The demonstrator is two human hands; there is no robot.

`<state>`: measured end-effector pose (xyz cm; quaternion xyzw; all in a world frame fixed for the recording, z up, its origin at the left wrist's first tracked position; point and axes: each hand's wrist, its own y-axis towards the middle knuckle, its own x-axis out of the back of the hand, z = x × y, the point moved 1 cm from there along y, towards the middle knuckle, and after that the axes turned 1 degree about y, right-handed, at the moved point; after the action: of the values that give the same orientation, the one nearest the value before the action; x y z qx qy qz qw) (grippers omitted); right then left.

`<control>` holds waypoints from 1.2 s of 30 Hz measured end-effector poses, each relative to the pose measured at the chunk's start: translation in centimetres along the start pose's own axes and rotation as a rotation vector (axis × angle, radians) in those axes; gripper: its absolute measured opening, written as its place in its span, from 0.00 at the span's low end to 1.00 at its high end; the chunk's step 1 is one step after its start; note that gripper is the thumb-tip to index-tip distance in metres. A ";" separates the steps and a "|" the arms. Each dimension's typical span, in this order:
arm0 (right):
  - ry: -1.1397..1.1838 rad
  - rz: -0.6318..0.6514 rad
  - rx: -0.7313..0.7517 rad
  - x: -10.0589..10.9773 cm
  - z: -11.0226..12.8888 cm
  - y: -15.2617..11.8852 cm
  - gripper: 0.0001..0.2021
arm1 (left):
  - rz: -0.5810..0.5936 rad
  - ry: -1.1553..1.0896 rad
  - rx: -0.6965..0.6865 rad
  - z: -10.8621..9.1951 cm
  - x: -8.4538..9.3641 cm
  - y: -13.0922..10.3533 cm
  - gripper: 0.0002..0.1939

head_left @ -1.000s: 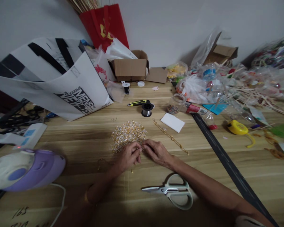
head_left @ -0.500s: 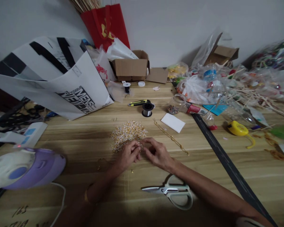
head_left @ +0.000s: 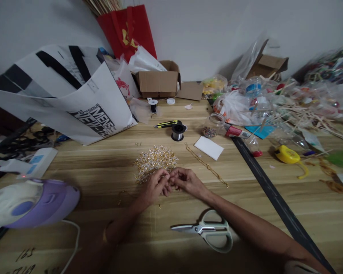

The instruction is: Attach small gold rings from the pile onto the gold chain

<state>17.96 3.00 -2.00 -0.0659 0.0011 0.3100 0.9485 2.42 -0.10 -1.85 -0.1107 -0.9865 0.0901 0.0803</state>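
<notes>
Head view: two hands meet at one glittering heap

From where I stand, the left hand (head_left: 155,186) and right hand (head_left: 187,182) come together at the near edge of the heap of small gold and clear pieces (head_left: 154,161). Each has thumb and fingers pinched nearly closed; whatever sits between the fingertips is too small for me to tell. I count one gold chain (head_left: 207,166) to the right, one pair of scissors (head_left: 199,229) nearer the person, and two spools: a silver spool (head_left: 178,133) and a black spool (head_left: 153,106) farther back. There's one jar (head_left: 213,125), one white pad (head_left: 209,148) and one yellow tape measure (head_left: 287,154).

The wood-grained table (head_left: 108,163) has a dark strip (head_left: 268,190) running across it. Behind stands a pale wall (head_left: 200,34), with one red bag (head_left: 127,32) and one big white bag (head_left: 88,106) before it.
</notes>
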 end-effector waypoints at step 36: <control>0.071 0.074 -0.011 0.9 -0.3 0.4 0.12 | -0.003 0.235 -0.101 -0.4 -0.7 -0.6 0.11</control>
<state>18.40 3.81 -2.41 -0.0821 0.0353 0.3423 0.9353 3.05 -0.77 -1.46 -0.1229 -0.9737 0.0267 0.1898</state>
